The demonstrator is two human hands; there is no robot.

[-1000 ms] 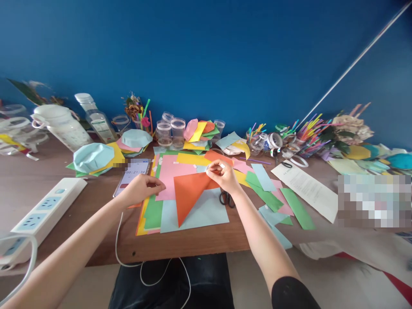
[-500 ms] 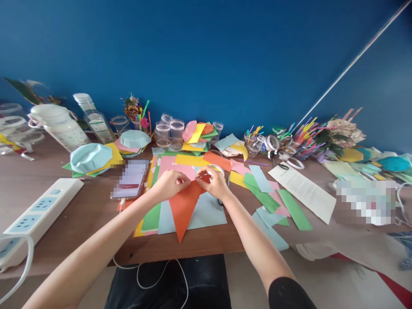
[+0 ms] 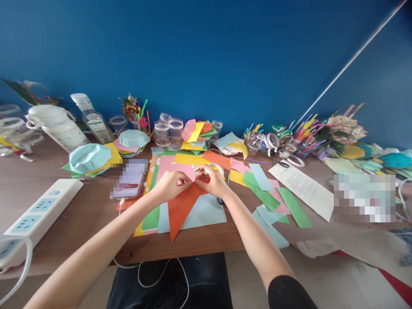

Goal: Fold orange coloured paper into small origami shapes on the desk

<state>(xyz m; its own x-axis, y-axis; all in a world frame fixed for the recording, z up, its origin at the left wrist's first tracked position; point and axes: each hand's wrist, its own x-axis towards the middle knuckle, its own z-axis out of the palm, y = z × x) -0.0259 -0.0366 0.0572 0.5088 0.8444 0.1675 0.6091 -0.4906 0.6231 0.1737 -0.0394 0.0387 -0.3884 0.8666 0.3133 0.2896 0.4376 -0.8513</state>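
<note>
An orange paper triangle (image 3: pixel 182 212) lies with its point toward me on a pale blue sheet (image 3: pixel 206 213). My left hand (image 3: pixel 170 186) and my right hand (image 3: pixel 210 180) meet at its upper edge, and the fingers of both pinch the paper. Just beyond my right hand sits a roll of clear tape (image 3: pixel 216 168), partly hidden. Black scissors (image 3: pixel 220 201) lie mostly hidden beneath my right wrist and the blue sheet. A pink sheet (image 3: pixel 170 165) lies beyond my left hand.
A blurred phone (image 3: pixel 130 178) lies left of the papers, with a white power strip (image 3: pixel 41 216) nearer the table's left edge. Coloured paper strips (image 3: pixel 267 197) cover the right side. Pale blue paper bowls, clear cups and straws line the blue wall.
My left hand has moved right from beside the orange paper onto its upper edge, next to my right hand. The paper's point now aims more directly toward me.
</note>
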